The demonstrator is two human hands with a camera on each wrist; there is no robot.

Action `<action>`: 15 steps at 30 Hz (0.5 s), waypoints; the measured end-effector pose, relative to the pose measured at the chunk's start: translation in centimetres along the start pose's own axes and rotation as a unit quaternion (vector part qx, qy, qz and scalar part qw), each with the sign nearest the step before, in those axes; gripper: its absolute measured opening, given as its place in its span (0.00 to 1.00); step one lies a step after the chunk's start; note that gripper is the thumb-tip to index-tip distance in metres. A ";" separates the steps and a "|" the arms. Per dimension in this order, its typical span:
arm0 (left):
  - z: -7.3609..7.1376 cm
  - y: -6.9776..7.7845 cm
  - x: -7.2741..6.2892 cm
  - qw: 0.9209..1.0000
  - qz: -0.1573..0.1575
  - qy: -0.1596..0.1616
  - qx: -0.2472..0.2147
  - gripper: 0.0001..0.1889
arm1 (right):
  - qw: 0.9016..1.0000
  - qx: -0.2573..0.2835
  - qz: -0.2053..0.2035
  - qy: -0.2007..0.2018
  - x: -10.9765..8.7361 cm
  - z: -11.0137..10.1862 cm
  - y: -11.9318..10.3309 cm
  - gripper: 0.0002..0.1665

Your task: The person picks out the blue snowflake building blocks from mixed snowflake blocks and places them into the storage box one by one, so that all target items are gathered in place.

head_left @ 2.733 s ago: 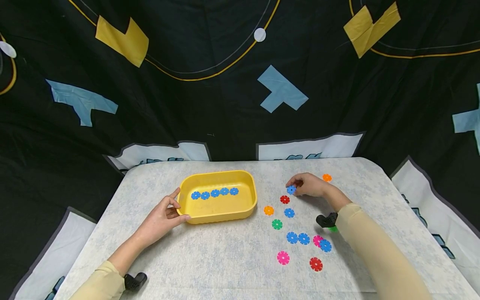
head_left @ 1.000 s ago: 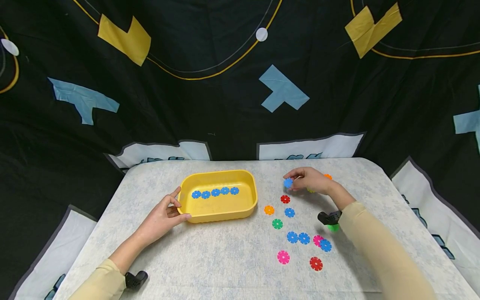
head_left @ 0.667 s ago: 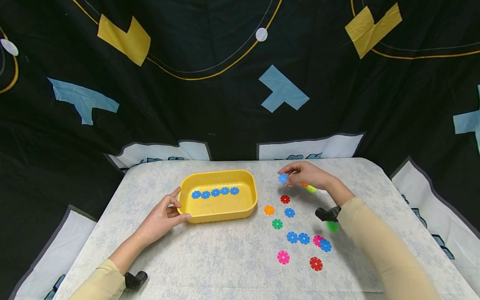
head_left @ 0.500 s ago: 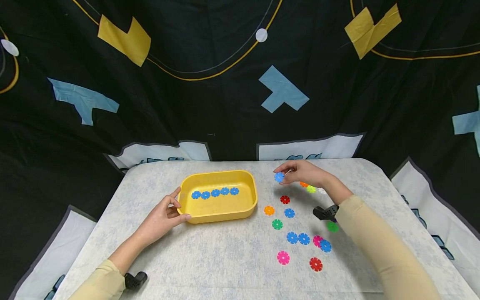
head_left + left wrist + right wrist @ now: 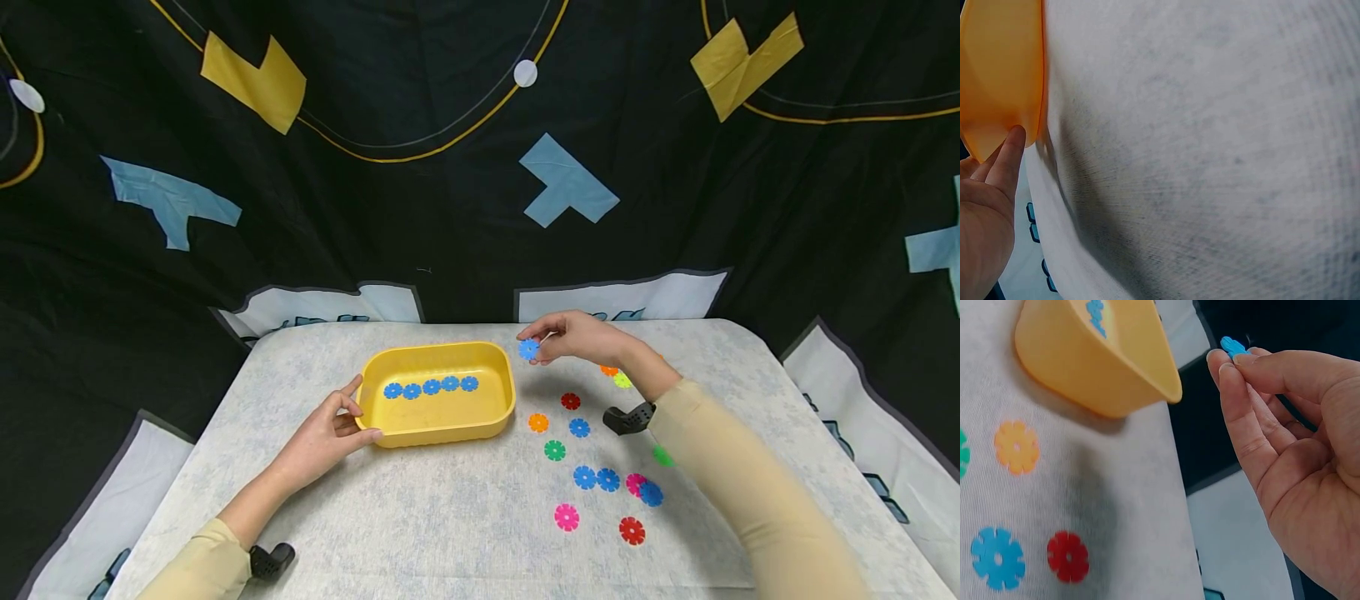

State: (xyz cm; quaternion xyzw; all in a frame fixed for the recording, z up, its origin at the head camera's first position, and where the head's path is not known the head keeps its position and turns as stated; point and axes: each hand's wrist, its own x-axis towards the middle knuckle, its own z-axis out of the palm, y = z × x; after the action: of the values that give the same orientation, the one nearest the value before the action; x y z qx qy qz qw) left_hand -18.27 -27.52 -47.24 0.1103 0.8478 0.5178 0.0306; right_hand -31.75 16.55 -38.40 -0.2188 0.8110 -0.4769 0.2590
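Note:
My right hand (image 5: 577, 336) pinches a blue snowflake disc (image 5: 529, 349) between thumb and fingertips, raised above the table just right of the yellow plastic tray (image 5: 442, 434). In the right wrist view the disc (image 5: 1233, 347) shows nearly edge-on at the fingertips. A row of several blue snowflake discs (image 5: 431, 387) lies inside the tray. My left hand (image 5: 327, 437) grips the tray's left end, thumb on the front corner and fingers along the side wall. The left wrist view shows a finger (image 5: 1009, 164) against the tray wall (image 5: 1004, 69).
Loose discs lie right of the tray: red (image 5: 571, 402), orange (image 5: 538, 423), blue (image 5: 579, 427), green (image 5: 555, 451), pink (image 5: 567, 517) and others. A blue disc (image 5: 651, 494) overlaps a pink one. The right forearm passes above the table's right side.
My right hand has lifted the blue disc and carried it left and away toward the tray, uncovering orange and yellow-green discs. The left hand and the tray stay in place.

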 end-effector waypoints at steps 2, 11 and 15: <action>0.0 0.0 0.0 1.000 0.000 -0.001 -0.001 0.27 | 1.000 0.002 -0.007 -0.005 0.3 0.3 -0.3 0.22; -0.1 -0.2 0.1 1.000 -0.003 -0.001 0.005 0.28 | 0.999 0.022 -0.030 -0.026 2.2 2.2 -1.6 0.22; -0.1 -0.2 0.2 1.000 -0.004 0.000 0.013 0.28 | 0.999 0.009 -0.032 -0.034 3.0 3.1 -2.3 0.22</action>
State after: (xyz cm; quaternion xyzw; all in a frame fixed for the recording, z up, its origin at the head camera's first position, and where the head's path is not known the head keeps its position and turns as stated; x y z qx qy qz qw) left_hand -18.48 -27.64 -47.39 0.1067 0.8551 0.5065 0.0311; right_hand -31.87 11.66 -38.26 -0.2583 0.7897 -0.4850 0.2728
